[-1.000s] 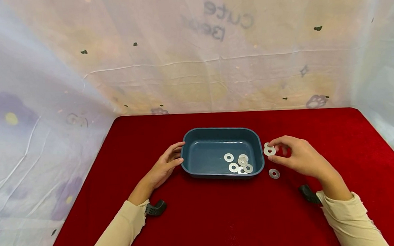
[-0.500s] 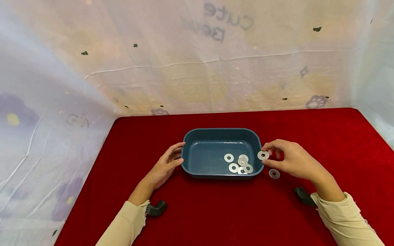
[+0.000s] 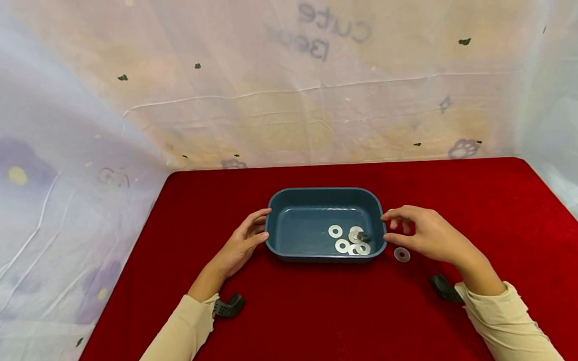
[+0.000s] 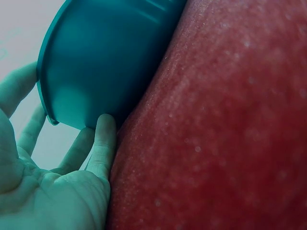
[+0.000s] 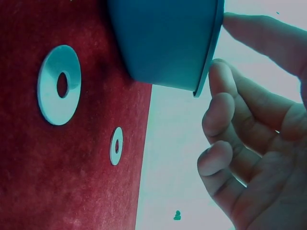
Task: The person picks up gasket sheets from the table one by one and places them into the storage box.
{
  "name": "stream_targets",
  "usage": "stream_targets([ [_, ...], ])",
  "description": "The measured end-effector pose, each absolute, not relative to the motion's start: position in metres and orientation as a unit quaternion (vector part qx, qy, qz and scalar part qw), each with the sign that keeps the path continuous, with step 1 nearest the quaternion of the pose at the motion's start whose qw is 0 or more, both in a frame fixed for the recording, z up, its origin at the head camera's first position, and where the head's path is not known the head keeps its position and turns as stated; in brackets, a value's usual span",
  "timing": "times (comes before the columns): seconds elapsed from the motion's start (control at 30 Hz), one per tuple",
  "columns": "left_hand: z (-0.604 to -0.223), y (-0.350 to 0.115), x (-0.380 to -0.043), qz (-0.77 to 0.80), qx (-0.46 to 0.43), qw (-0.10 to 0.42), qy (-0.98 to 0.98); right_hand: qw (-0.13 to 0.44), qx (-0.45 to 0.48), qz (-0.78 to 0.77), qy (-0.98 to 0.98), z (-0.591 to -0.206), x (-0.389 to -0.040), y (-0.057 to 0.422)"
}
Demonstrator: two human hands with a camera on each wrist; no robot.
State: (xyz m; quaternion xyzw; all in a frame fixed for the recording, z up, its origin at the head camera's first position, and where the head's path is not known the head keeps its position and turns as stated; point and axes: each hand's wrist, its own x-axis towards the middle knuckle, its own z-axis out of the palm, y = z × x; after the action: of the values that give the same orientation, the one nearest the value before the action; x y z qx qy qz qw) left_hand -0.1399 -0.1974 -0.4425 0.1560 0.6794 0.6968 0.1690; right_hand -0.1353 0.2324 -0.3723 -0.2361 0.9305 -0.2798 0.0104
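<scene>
A blue-grey rectangular tub (image 3: pixel 303 256) sits on the red cloth, with several flat metal washers (image 3: pixel 339 246) at the right of its floor. One more washer (image 3: pixel 364 236) shows dark and tilted just over that pile. My left hand (image 3: pixel 240 245) rests straight fingertips against the tub's left end; in the left wrist view its fingers (image 4: pixel 103 139) touch the outer wall. At the right rim is my right hand (image 3: pixel 426 233), thumb and forefinger apart with nothing between them. Below it lies a loose washer (image 5: pixel 48 91), and a second washer (image 5: pixel 112 148) lies farther back.
Red cloth (image 3: pixel 296 322) covers the table around the tub. A pale patterned curtain (image 3: pixel 247 122) hangs behind and along both sides. Black wrist mounts (image 3: pixel 229 305) stick out from both sleeves.
My right hand has carried a washer left from the table to the tub's right rim and let it go inside. The left hand has stayed at the left end.
</scene>
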Motion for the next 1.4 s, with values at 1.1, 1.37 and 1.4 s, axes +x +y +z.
stream_targets([
  [1.1,-0.442,-0.197,-0.140,0.695,0.156,0.168,0.682,0.150,-0.267,-0.231,0.924,-0.392,-0.148,0.257],
  [1.37,-0.442,-0.197,-0.140,0.694,0.154,0.167,0.683,0.177,-0.261,-0.234,0.920,-0.391,-0.147,0.259],
  [1.4,-0.442,-0.197,-0.140,0.694,0.153,0.167,0.683,0.175,-0.262,-0.234,0.920,-0.391,-0.147,0.259],
])
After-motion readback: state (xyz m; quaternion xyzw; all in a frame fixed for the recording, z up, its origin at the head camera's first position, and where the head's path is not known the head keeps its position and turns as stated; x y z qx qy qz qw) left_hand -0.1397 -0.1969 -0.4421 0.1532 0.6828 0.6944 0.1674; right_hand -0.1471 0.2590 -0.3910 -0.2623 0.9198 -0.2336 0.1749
